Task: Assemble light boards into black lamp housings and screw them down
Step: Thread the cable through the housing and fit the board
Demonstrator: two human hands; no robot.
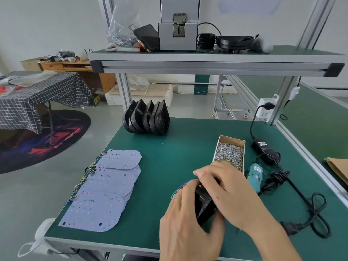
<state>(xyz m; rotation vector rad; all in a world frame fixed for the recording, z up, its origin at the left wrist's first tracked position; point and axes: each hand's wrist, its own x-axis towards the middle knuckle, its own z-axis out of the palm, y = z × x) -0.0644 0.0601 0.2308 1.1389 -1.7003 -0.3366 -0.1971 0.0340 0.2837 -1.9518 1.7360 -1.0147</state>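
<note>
Black housing (204, 203) sits tilted on edge between both hands, low on the green worktop (178, 157). Left hand (185, 219) curls around its near side, right hand (226, 187) clamps over the top, probably steadying it to seat a board; coloured wires (178, 188) peek out. Spare boards (105, 187) fan out left, screws (229, 154) and driver (255, 176) wait right, within reach.
</note>
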